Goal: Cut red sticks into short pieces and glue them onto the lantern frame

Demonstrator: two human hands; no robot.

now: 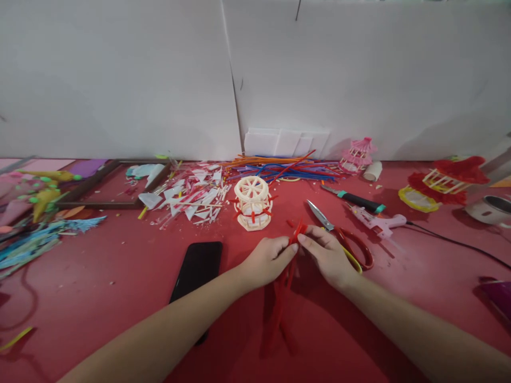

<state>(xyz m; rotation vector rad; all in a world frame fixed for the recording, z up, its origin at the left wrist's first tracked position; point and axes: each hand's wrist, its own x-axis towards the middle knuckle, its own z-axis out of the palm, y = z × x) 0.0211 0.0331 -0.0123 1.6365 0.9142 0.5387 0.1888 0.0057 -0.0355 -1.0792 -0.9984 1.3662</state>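
Near the middle of the red desk (pixel 120 276), the left hand (pixel 268 260) and the right hand (pixel 328 256) meet fingertip to fingertip. The fingers of both are pinched closed on the top end of a bundle of red straws (pixel 282 298), which runs from the pinch down toward the desk's near edge. A black phone (pixel 197 271) lies just left of the left wrist, red-handled scissors (pixel 345 242) lie just behind the right hand, and a white spoked cage model (pixel 253 204) stands beyond the hands, before a heap of coloured straws (pixel 279 167) at the far edge.
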